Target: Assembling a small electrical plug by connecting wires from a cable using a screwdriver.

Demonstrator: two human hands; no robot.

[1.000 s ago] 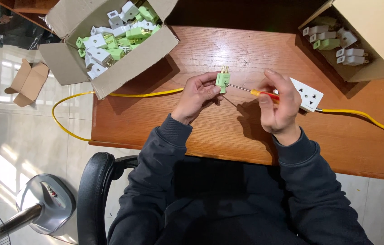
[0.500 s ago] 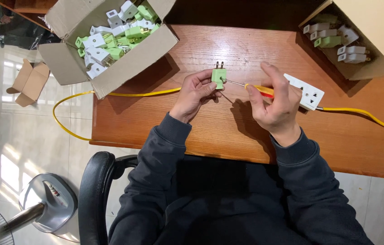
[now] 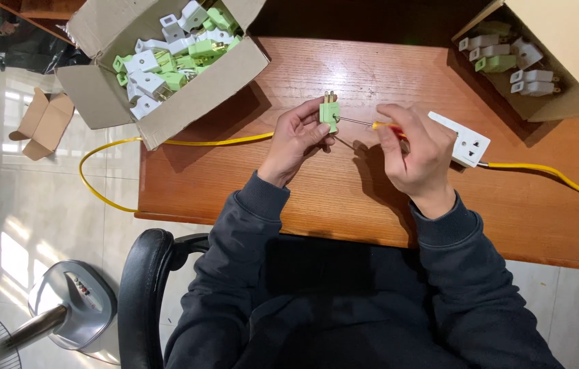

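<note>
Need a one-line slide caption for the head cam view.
Left hand holds a green plug while the right hand applies a screwdriver to it over a wooden desk.

Green plug [image 3: 330,113] upright, prongs up; screwdriver [image 3: 371,124] tip in its side.

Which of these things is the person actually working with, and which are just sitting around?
In use:
left hand
green plug
right hand
screwdriver

Lying about:
box of plugs
second box
white socket strip
yellow cable
fan
</note>
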